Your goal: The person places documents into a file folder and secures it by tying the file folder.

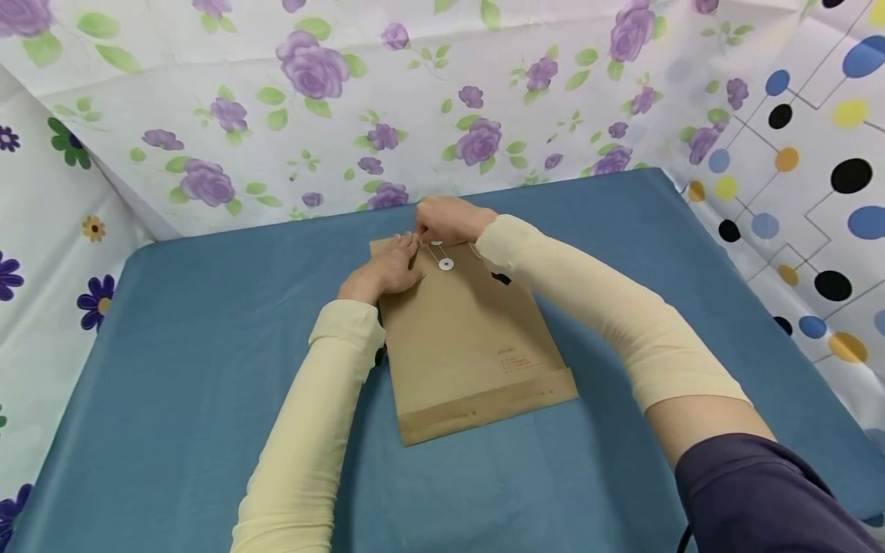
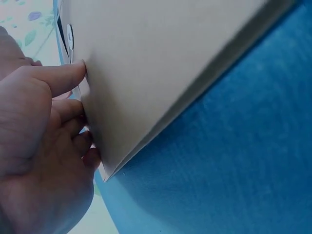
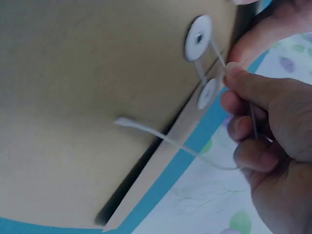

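A brown paper document envelope (image 1: 463, 330) lies on the blue-covered table, its flap end away from me. Two white paper discs, the body disc (image 3: 198, 39) and the flap disc (image 3: 207, 93), sit close together, with white string (image 3: 200, 71) running between them. My right hand (image 1: 449, 220) pinches that string between thumb and forefinger beyond the flap edge. A loose tail of string (image 3: 151, 130) hangs from its curled lower fingers across the envelope. Flat on the envelope's far left corner rests my left hand (image 1: 387, 270), its thumb (image 2: 70, 78) pressing the paper near the flap edge.
Blue cloth (image 1: 228, 369) covers the table on every side of the envelope. A floral curtain (image 1: 387, 100) hangs behind the far edge, and a dotted curtain (image 1: 816, 192) borders the right. Red print (image 1: 515, 361) marks the envelope near its folded bottom strip (image 1: 484, 407).
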Tool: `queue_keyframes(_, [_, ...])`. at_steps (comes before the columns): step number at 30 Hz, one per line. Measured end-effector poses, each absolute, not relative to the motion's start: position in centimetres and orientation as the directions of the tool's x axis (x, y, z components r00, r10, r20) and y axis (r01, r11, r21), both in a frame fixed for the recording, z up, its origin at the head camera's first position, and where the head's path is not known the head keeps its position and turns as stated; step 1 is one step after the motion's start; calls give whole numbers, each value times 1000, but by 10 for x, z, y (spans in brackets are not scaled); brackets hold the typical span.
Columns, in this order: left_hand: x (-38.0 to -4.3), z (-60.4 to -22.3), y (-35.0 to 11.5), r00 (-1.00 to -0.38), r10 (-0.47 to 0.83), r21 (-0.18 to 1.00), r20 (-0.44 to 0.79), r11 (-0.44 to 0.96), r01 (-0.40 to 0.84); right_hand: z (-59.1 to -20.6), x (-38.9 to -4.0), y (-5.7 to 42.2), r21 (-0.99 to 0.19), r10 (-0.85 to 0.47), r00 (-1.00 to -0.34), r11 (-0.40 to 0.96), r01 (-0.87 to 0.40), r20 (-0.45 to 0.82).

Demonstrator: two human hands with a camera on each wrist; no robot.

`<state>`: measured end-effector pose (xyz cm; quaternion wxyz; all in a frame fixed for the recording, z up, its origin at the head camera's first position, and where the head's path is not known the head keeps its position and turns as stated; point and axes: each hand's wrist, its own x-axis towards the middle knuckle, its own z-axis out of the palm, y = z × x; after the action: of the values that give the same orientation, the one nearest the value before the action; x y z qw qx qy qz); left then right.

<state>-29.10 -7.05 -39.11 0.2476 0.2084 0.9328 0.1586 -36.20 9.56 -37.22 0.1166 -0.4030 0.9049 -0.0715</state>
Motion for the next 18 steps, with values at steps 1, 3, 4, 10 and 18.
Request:
queue_keyframes(1, [-291, -391, -70, -791, 465, 396, -398, 865, 309, -374, -364, 97, -232, -751, -643, 659, -716, -148])
queue_keyframes(3, [-290, -391, -69, -792, 463, 390, -399, 867, 310, -377, -367, 98, -240, -759, -638, 649, -722, -132])
queue_keyframes(4, [-290, -391, -69, -791, 462, 386, -401, 868, 311, -378, -368, 99, -246, -759, -638, 647, -722, -126])
queue_keyframes(10, [-289, -393, -69, -794, 462, 377, -395, 870, 319, -382, -373, 97, -283, -736, -667, 669, -687, -120])
queue_keyframes(18, [-288, -395, -71, -802, 462, 390, -378, 865, 315, -385, -375, 106, -287, -620, -775, 769, -570, -121])
